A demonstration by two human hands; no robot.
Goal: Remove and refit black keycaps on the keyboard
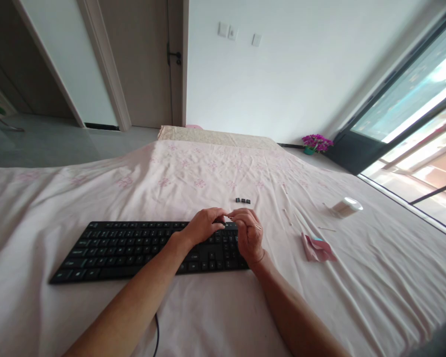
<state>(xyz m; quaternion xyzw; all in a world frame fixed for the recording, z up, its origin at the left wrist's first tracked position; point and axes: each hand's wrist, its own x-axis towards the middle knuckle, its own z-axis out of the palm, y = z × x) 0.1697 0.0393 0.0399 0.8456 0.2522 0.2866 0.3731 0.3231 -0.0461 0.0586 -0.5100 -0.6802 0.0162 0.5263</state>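
Observation:
A black keyboard (134, 248) lies on a pale pink floral cloth, in front of me. Over its upper right part my two hands meet at the fingertips. My left hand (204, 225) is closed in a pinch on a small black keycap (220, 221), mostly covered by the fingers. With fingers curled, my right hand (248, 230) pinches a thin cotton swab (229, 215), its tip at the keycap; most of the stick is hidden. Just beyond the hands, three loose black keycaps (243, 201) sit in a row on the cloth.
Used-looking cotton swabs (288, 216) lie scattered on the right. A clear tub of swabs (346, 207) rests on its side, with a folded pink cloth (317, 248) nearer me. The keyboard's cable (156, 332) runs toward me. A potted purple plant (317, 143) stands beyond.

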